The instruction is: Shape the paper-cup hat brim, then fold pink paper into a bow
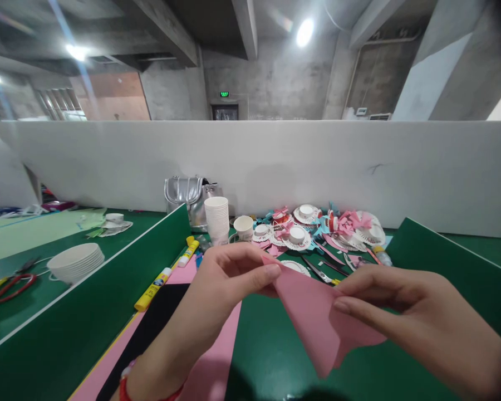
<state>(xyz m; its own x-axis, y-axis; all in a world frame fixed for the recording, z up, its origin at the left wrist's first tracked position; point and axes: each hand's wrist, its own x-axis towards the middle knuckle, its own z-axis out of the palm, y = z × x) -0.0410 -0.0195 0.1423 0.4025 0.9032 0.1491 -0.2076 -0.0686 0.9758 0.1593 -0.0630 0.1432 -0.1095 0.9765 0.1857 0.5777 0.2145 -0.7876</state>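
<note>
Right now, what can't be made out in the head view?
All head view:
Pink paper: partly hidden by the left hand and right hand.
Black sheet: near end cut off by the bottom edge.
Silver bag: lower part, behind cup stack.
Green sign: lettering too small.

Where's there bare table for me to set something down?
The green tabletop beneath the held pink paper looks bare, between the flat pink sheet and the right divider, though the right hand hides part. The back is crowded with a cup stack, scissors and paper pieces; a black sheet and glue sticks crowd the left.
</note>
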